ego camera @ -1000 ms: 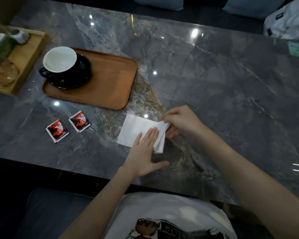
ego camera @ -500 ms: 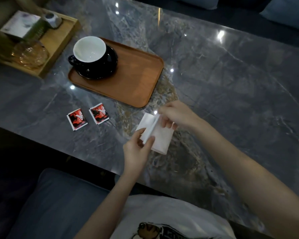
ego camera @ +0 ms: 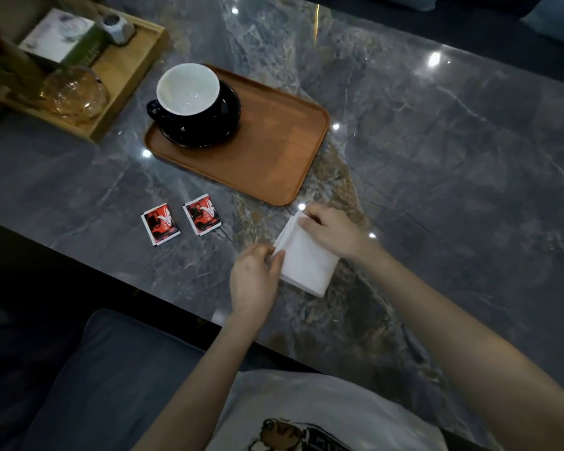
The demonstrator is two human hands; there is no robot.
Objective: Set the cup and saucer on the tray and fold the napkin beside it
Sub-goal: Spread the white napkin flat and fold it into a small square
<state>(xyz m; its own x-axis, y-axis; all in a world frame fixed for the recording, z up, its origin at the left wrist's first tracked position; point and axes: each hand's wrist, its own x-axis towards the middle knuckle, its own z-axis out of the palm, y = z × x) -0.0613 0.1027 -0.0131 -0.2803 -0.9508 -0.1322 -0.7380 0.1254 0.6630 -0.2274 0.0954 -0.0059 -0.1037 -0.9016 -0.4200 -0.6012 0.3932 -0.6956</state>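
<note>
A black cup with a white inside [ego camera: 189, 91] stands on a black saucer [ego camera: 223, 125] at the left end of the brown wooden tray [ego camera: 274, 151]. The white napkin [ego camera: 306, 260] lies folded into a small rectangle on the marble table, just in front of the tray's near right corner. My left hand [ego camera: 254, 278] pinches the napkin's near left corner. My right hand [ego camera: 332, 231] pinches its far left corner, the fingers curled over the layered edge.
Two red sachets [ego camera: 161, 223] [ego camera: 202, 214] lie left of the napkin. A light wooden box tray [ego camera: 124, 89] at the far left holds a glass dish [ego camera: 74, 96], a box and a small jar. The table's front edge runs just below my left hand.
The napkin went from half open under my flat left hand to a smaller folded rectangle. Both hands now pinch its left edge. The view shifted, so the tray sits more central.
</note>
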